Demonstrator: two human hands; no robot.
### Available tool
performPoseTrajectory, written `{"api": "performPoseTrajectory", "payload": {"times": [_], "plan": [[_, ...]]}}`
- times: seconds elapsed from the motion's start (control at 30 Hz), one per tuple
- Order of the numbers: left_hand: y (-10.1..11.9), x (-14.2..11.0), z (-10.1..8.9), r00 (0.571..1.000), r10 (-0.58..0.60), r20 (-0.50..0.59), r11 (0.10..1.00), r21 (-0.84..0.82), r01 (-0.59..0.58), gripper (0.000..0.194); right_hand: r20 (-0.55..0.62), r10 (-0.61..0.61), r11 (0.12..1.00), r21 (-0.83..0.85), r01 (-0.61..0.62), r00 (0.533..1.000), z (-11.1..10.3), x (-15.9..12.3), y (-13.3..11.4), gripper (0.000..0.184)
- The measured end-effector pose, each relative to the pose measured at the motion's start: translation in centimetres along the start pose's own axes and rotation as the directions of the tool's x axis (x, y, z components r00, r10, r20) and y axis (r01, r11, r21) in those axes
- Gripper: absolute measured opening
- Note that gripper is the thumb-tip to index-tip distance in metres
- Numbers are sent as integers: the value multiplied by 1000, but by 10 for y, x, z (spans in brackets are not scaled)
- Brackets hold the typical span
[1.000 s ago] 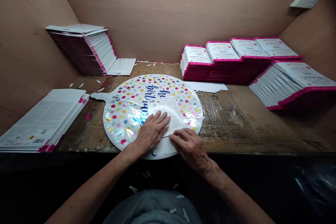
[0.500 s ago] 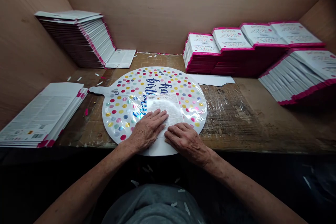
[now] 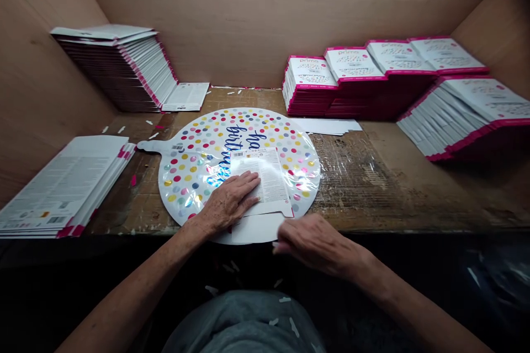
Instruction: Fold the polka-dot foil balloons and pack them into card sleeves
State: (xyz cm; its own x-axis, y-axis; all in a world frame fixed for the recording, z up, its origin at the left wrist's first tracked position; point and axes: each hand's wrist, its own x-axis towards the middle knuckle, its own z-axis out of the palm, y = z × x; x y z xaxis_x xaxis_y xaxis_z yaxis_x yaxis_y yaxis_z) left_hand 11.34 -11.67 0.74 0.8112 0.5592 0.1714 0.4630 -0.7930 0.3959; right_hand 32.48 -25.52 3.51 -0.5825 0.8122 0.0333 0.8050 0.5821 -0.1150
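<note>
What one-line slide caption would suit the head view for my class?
The left hand rests on a printed card over a dotted balloon, the right hand curled by the balloon's near edge.

The card [image 3: 271, 179] lies on the balloon [image 3: 202, 157].

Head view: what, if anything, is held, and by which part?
Left hand lies on the printed card, not gripping it; whether the right hand holds anything cannot be told.

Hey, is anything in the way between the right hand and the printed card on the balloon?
Nothing visible. The right hand is beside the near right corner of the printed card. The left hand covers part of the card's left side, away from that corner.
</note>
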Motion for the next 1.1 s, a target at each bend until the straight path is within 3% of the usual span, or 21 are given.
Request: {"api": "performPoseTrajectory", "payload": {"times": [0.1, 0.17, 0.23, 0.3, 0.37, 0.43, 0.5, 0.6, 0.7, 0.77, 0.87, 0.93, 1.0, 1.03, 1.1], "plan": [[-1, 4, 1, 999, 40, 1, 999, -3, -40, 45, -229, 48, 998, 55, -36, 972, 5, -29, -4, 46], [0, 4, 3, 997, 63, -39, 998, -17, -64, 43, -411, 57, 998, 12, -57, 910, 14, -29, -8, 43], [3, -1, 4, 990, 55, -130, 997, -38, -61, 40, -498, 23, 997, -57, -59, 867, 23, -20, -11, 38], [9, -13, 5, 969, 37, -242, 997, -64, -54, 32, -504, -16, 993, -110, -45, 864, 31, -9, -12, 30], [17, -30, 4, 956, 50, -288, 994, -79, -76, 24, -494, -37, 991, -128, -30, 869, 38, -2, -11, 28], [24, -48, 2, 963, 90, -255, 991, -72, -112, 23, -492, -50, 991, -133, -18, 869, 43, -1, -10, 27], [30, -63, 1, 974, 107, -198, 990, -66, -122, 35, -506, -63, 991, -133, -6, 860, 44, -3, -8, 26], [35, -73, 0, 981, 78, -178, 993, -77, -93, 39, -538, -62, 995, -97, 12, 841, 42, -2, -7, 28], [40, -66, -1, 980, 30, -199, 997, -60, -43, 23, -536, 42, 999, 38, -25, 843, 37, 8, -9, 26], [43, -54, 0, 976, -59, -210, 998, -18, 57, 29, -496, 197, 976, 180, -122, 846, 34, 18, -10, 26], [43, -33, 6, 924, -275, -266, 946, 99, 310, 34, -482, 371, 928, 225, -297, 794, 36, 25, -10, 26], [42, -25, 14, 862, -363, -353, 887, 152, 435, 34, -504, 287, 956, 99, -275, 815, 39, 18, -9, 32], [45, -24, 21, 819, -381, -430, 873, 124, 472, 42, -515, 129, 987, -15, -160, 847, 42, 3, -7, 33], [49, -26, 22, 802, -390, -452, 881, 72, 468, 46, -534, 81, 993, -34, -117, 841, 43, -6, -6, 30], [62, -32, 21, 757, -464, -461, 877, -119, 466, 54, -621, 91, 993, -1, -117, 779, 42, -20, -5, 31]]}}
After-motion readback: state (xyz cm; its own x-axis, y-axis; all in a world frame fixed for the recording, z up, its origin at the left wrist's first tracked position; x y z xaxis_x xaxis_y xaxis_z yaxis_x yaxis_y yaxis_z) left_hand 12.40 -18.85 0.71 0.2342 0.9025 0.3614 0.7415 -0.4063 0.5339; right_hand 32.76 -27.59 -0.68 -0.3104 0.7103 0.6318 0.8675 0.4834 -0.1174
